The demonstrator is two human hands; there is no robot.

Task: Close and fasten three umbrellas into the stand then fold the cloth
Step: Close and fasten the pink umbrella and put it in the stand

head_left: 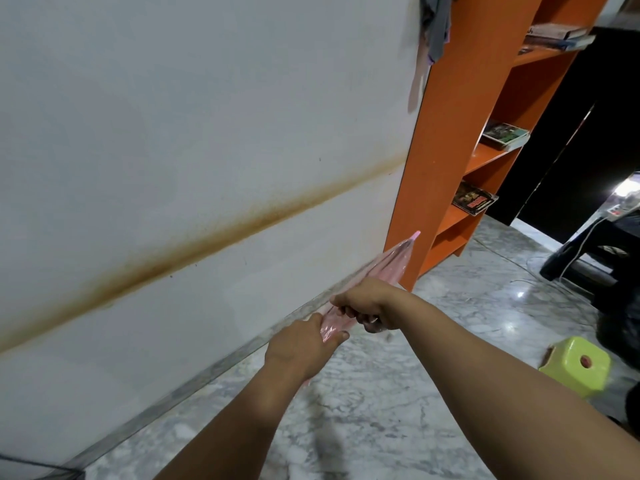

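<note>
Umbrella [391,268], pink, mid-frame: collapsed, both hands clenched around it; fastening looks unfinished, no stand or cloth identifiable.

One pink umbrella [388,268], two hands, one green stool [576,367], one orange bookshelf [450,150].

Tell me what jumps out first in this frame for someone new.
Dead centre, both hands grip a closed pink umbrella that points up toward the orange shelf: the right hand is wrapped round its middle, the left hand pinches the canopy lower down. Behind them a long brown stain slants across the white wall. A lime-green stool sits on the marble floor at lower right.
</note>
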